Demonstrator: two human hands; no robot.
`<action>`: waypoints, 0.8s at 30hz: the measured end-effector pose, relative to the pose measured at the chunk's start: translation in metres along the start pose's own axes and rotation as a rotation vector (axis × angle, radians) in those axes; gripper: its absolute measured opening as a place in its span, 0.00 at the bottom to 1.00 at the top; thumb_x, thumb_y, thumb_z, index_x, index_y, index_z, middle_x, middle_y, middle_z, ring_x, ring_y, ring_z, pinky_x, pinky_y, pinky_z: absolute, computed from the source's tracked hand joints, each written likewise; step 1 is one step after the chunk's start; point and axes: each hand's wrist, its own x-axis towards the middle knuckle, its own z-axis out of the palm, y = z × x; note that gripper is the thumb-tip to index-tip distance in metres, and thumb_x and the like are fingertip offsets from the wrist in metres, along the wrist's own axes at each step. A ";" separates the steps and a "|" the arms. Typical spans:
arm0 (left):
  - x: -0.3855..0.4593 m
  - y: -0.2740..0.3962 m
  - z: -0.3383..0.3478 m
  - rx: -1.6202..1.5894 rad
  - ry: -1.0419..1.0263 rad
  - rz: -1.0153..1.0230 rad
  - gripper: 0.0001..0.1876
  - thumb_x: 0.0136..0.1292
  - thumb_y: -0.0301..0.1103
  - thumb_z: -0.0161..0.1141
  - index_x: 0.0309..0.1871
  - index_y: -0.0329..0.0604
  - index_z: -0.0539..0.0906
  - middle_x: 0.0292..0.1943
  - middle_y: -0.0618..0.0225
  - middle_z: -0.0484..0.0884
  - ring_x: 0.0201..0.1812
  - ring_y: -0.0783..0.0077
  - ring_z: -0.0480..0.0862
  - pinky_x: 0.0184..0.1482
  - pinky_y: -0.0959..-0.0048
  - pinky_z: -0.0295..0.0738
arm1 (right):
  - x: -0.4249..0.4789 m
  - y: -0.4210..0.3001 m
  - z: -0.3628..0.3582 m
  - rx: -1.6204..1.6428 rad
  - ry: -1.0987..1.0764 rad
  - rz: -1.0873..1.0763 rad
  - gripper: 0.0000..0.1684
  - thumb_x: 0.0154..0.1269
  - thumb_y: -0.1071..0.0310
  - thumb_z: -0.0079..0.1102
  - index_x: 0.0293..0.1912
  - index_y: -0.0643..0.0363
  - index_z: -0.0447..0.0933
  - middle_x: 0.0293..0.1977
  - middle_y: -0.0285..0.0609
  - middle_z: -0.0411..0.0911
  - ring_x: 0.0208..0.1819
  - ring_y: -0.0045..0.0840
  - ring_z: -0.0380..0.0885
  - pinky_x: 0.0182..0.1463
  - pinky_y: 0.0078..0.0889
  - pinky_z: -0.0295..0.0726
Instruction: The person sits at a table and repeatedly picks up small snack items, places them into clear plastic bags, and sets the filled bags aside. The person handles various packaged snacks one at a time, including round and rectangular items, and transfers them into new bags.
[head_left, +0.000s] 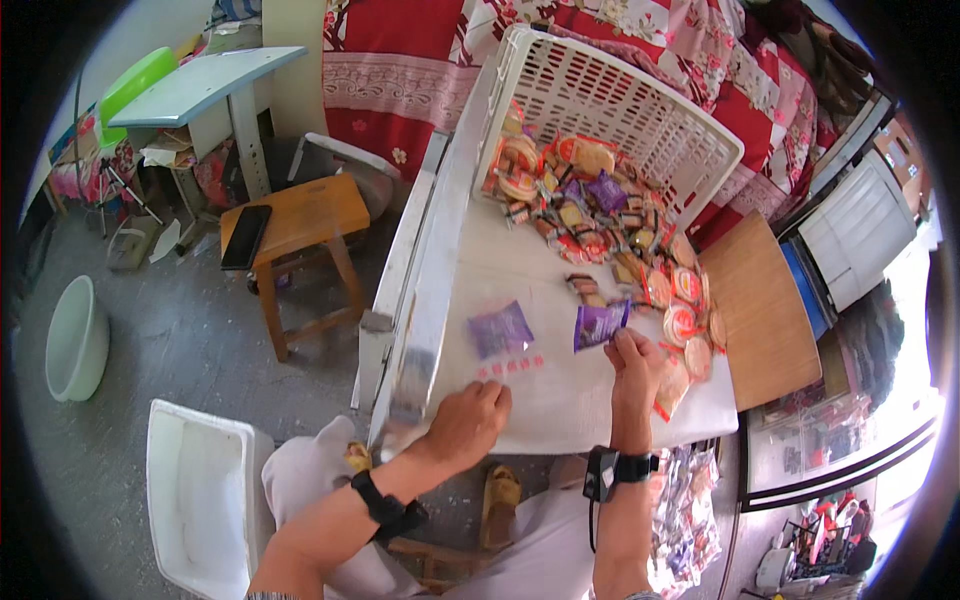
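My right hand (634, 364) pinches a purple snack packet (600, 325) by its lower right side, just above the white-covered table (555, 405). A second purple packet (501, 330), hazy and blurred, lies to the left, beyond my left hand (469, 421). Red writing shows between that packet and my left hand. The left hand's fingers are curled down at the table's near edge, and what may be under them is hidden. Wrapped snacks (585, 217) spill across the table from a tipped white plastic basket (622, 112).
Round wrapped crackers (682, 319) lie along the right side, against a wooden board (757, 315). A white plastic tub (199, 495) stands on the floor at lower left. A wooden stool (315, 214) holds a black phone (246, 237). Bagged snacks (684, 517) are below the table.
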 end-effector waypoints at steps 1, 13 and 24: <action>0.003 0.000 -0.004 -0.008 -0.004 -0.014 0.06 0.48 0.23 0.55 0.32 0.35 0.76 0.31 0.60 0.75 0.33 0.61 0.80 0.28 0.65 0.78 | -0.019 -0.001 -0.005 -0.005 -0.002 0.015 0.12 0.63 0.71 0.62 0.42 0.71 0.78 0.36 0.40 0.79 0.33 0.19 0.78 0.39 0.21 0.81; 0.008 0.006 -0.019 -0.130 0.054 -0.172 0.02 0.55 0.24 0.58 0.29 0.40 0.76 0.28 0.58 0.75 0.31 0.53 0.80 0.29 0.59 0.75 | -0.096 -0.016 -0.032 -0.083 -0.318 0.275 0.08 0.62 0.70 0.62 0.33 0.66 0.77 0.20 0.33 0.73 0.17 0.13 0.68 0.19 0.16 0.69; 0.017 0.013 -0.034 -0.048 -0.013 -0.110 0.09 0.52 0.21 0.58 0.38 0.40 0.79 0.32 0.59 0.73 0.35 0.56 0.79 0.30 0.61 0.76 | -0.099 0.005 -0.010 -0.139 -0.254 0.167 0.09 0.63 0.71 0.60 0.35 0.70 0.76 0.22 0.36 0.75 0.17 0.15 0.70 0.20 0.18 0.74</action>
